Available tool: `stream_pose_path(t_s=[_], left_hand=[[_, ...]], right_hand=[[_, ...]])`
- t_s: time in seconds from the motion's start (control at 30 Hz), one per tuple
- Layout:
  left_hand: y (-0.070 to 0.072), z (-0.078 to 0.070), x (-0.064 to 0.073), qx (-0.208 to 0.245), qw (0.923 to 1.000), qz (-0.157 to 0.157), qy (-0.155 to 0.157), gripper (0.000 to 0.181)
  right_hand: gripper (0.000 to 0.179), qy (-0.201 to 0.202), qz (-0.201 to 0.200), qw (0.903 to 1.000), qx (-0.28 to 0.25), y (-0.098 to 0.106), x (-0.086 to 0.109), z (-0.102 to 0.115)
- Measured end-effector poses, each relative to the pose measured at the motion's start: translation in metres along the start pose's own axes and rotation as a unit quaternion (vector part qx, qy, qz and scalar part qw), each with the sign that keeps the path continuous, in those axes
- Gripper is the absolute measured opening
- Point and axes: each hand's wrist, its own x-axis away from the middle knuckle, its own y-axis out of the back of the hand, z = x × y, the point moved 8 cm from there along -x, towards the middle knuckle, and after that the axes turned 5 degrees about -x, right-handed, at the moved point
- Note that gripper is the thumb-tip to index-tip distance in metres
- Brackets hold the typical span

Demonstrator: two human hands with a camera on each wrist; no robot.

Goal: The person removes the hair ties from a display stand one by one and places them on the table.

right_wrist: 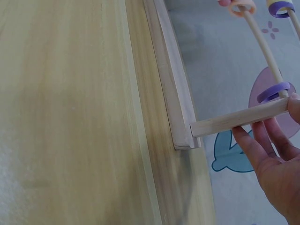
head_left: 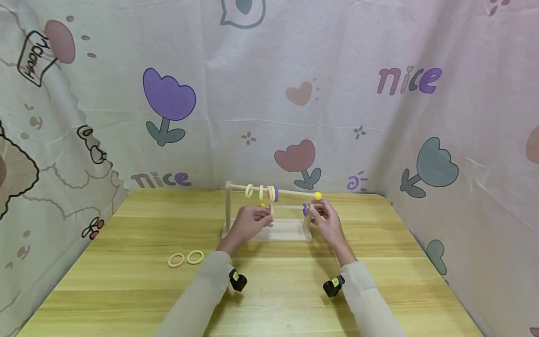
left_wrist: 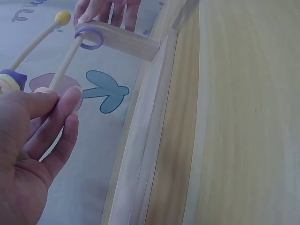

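A wooden stand [head_left: 282, 234] with two upright posts and two rods is on the table. My left hand [head_left: 248, 222] pinches a peach ring [head_left: 271, 210] that is around the lower rod [left_wrist: 68, 61]. With thumb and fingers, my right hand [head_left: 330, 223] grips the top of the right post [right_wrist: 239, 117]. Close beside that post, a purple ring [right_wrist: 273, 93] hangs on the same rod. The upper rod [head_left: 292, 192] runs from the left post [head_left: 228, 206] and carries several yellow, peach and purple rings; a yellow ball [head_left: 317, 195] caps its right end.
A loose peach ring [head_left: 176, 260] and a loose yellow ring [head_left: 195, 257] lie on the wooden table [head_left: 286, 299], left of the left forearm. Behind the table hangs a patterned cloth [head_left: 252, 93], near the stand's far side.
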Motion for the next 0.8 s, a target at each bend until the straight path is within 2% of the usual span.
stream_pose_path(t_s=[0.13, 0.3, 0.6, 0.8], left_hand=[[0.004, 0.000, 0.002, -0.006, 0.9999, -0.006, -0.011, 0.019], [0.011, 0.000, 0.005, -0.035, 0.9988, -0.024, -0.024, 0.011], [0.022, 0.001, 0.008, -0.079, 0.9944, -0.067, -0.021, 0.006], [0.027, 0.004, 0.010, -0.077, 0.9937, -0.081, -0.004, 0.008]], right_hand=[[0.030, 0.005, 0.000, 1.0000, 0.003, 0.000, -0.002, -0.005], [0.031, 0.005, 0.006, 1.0000, -0.002, -0.001, -0.002, -0.006], [0.029, 0.009, 0.002, 1.0000, 0.001, 0.001, -0.001, -0.002], [0.030, 0.009, 0.006, 0.9999, -0.002, 0.001, -0.001, -0.002]])
